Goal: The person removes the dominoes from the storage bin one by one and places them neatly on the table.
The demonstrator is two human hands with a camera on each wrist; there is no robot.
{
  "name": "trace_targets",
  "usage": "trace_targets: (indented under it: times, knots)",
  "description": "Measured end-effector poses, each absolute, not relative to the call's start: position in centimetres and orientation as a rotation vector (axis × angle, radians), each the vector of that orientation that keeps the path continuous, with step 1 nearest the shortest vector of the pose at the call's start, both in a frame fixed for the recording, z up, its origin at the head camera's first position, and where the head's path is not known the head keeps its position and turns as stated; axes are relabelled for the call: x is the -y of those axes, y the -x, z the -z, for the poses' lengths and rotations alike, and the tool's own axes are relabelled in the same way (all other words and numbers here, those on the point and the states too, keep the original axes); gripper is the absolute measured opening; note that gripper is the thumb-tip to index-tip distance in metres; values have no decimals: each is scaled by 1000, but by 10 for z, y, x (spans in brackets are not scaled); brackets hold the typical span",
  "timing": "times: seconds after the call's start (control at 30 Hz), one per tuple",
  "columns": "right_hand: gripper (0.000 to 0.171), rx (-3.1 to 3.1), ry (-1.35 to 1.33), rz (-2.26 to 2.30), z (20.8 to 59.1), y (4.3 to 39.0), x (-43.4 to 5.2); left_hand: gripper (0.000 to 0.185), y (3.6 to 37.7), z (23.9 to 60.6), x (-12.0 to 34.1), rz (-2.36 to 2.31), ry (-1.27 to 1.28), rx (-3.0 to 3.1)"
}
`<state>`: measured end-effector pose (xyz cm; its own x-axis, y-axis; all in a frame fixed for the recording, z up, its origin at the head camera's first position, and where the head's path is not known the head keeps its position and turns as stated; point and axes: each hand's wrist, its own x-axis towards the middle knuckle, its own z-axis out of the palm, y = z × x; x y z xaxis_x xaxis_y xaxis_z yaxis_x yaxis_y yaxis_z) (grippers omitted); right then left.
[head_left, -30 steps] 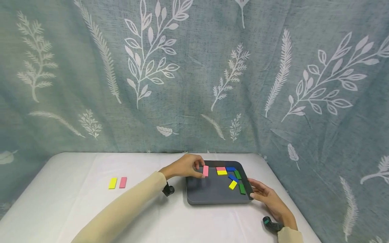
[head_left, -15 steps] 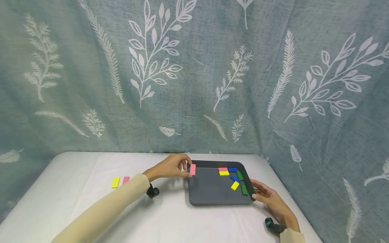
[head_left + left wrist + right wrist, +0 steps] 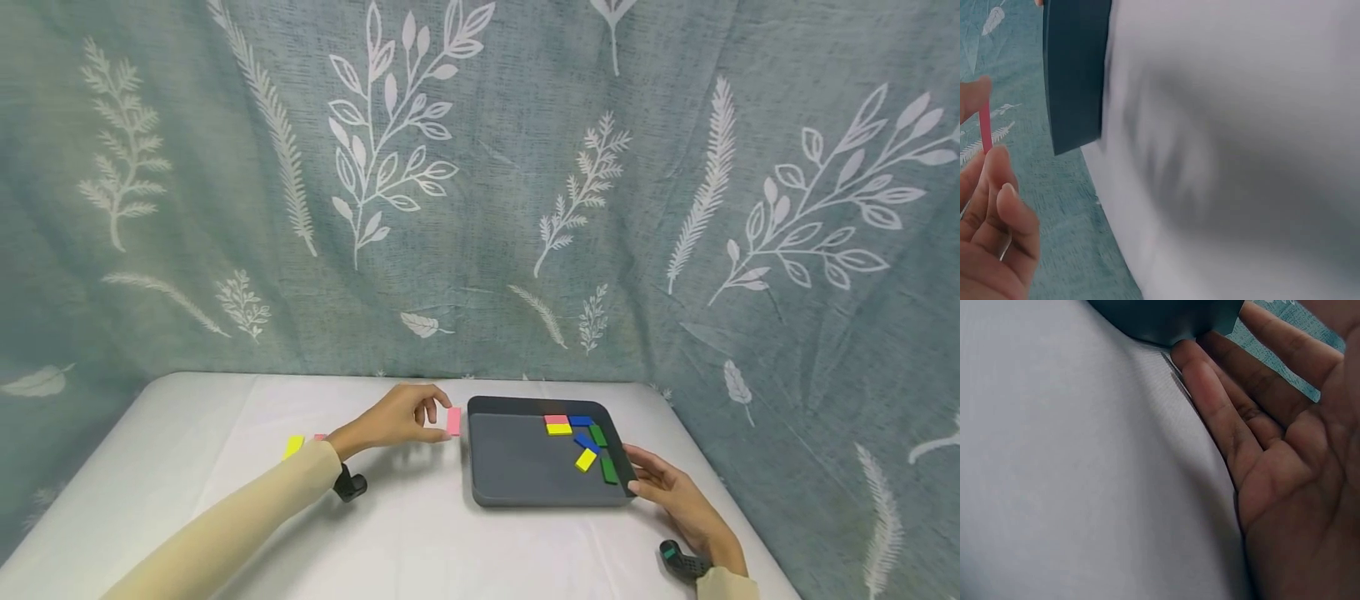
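Observation:
Between thumb and fingertips, my left hand (image 3: 405, 415) pinches a pink rectangular tile (image 3: 453, 422), held upright just left of the dark grey tray (image 3: 551, 502). From the left wrist view, that pink tile (image 3: 985, 127) shows edge-on between thumb and fingertips. My right hand (image 3: 670, 492) holds the tray's right side, thumb at the rim near the front corner and fingers along the outer wall. In the right wrist view the fingertips meet the tray's outer wall (image 3: 1166, 319). Inside the tray lie a pink tile (image 3: 556, 419), blue tiles (image 3: 581, 421), green tiles (image 3: 610, 470) and yellow tiles (image 3: 587, 459).
On the white-covered table (image 3: 420, 533), a yellow tile (image 3: 294, 446) and another pink tile (image 3: 320, 436) lie at the left, partly behind the left forearm. A patterned green-grey curtain (image 3: 480, 317) hangs behind and to the right of the table.
My left hand has moved left with the pink tile, from over the tray to outside its left wall. The right hand stays at the tray's right side.

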<state>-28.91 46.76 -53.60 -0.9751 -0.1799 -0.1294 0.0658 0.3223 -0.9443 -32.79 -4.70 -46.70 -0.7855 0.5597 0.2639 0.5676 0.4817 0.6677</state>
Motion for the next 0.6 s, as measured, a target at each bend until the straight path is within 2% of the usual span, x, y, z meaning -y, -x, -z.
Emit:
trace_targets:
  times: [0.6]
  knots:
    - [72,-2394,95,1693,537,290,-468,41,316,488,109,1217,818,2750]
